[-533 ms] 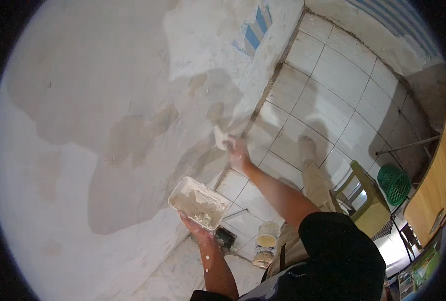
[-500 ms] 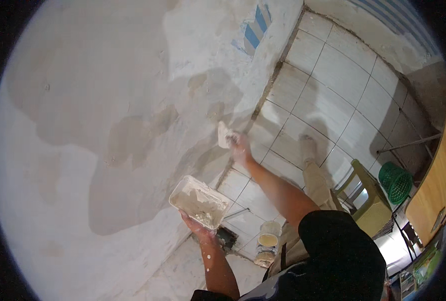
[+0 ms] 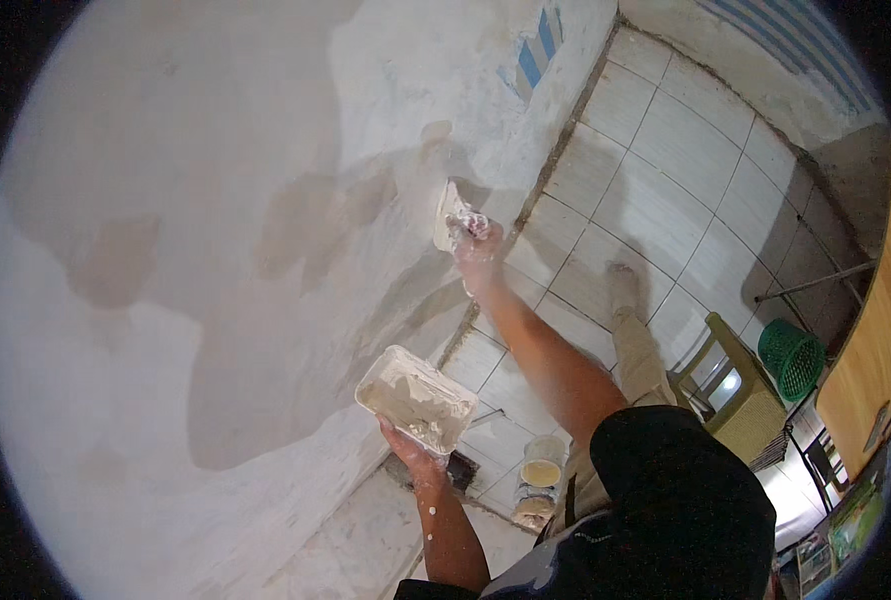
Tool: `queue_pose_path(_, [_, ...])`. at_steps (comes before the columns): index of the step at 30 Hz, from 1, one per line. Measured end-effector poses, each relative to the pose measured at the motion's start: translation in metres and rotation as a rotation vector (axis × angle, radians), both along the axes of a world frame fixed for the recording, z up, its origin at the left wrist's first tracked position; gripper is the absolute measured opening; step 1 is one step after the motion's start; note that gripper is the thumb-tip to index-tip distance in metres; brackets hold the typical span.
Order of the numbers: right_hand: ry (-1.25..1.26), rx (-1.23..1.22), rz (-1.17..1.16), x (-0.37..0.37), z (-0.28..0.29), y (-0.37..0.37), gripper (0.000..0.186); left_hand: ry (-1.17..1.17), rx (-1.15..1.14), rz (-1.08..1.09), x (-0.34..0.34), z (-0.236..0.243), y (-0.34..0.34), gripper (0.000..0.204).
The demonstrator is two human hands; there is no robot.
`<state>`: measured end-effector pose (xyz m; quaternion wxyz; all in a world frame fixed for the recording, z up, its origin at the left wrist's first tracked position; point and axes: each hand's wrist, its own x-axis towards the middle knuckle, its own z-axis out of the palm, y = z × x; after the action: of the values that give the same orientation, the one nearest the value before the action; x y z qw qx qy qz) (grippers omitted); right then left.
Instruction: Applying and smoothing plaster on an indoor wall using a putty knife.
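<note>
My right hand (image 3: 477, 250) grips a plaster-smeared putty knife (image 3: 446, 208), its pale blade at the patchy white plastered wall (image 3: 145, 380) beside a tan damp-looking area and my arm's shadow. Below it, my left hand (image 3: 415, 455) holds up a white rectangular tray (image 3: 415, 395) with pale, creamy plaster inside. Both hands are smeared with white, and pale spots dot my left forearm. Higher on the wall is a torn patch with blue and white stripes (image 3: 535, 55).
A tiled floor (image 3: 670, 190) runs along the wall, with my foot on it. An olive plastic chair (image 3: 725, 425), a green perforated basket (image 3: 787, 355), a wooden board (image 3: 855, 390) and metal legs stand at the right. Pale buckets (image 3: 541, 468) sit near my legs.
My right hand with the putty knife has moved upward along the wall. The tray in my left hand has shifted slightly up and right in the picture.
</note>
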<state>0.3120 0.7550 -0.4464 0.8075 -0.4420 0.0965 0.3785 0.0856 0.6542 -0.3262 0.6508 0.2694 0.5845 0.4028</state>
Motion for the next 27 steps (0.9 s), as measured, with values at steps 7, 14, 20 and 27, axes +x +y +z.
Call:
queue_pose_path(7, [-0.634,-0.251,0.123,-0.031,0.058,-0.011,0.010,0.002,-0.006,0.058,-0.001,-0.003,0.002,0.072])
queue_pose_path(14, [-1.030,-0.097,0.320,-0.032,0.009,-0.041,0.023,-0.044,0.025,-0.029,0.010,0.005,0.001,0.073])
queue_pose_path(20, [0.063,0.019,0.123,-0.016,-0.076,-0.057,0.009,-0.076,0.004,-0.094,-0.001,0.003,0.003,0.072])
queue_pose_path(27, [0.338,0.247,0.058,-0.020,-0.177,-0.024,0.033,-0.076,-0.072,-0.087,-0.002,0.002,0.003,0.071])
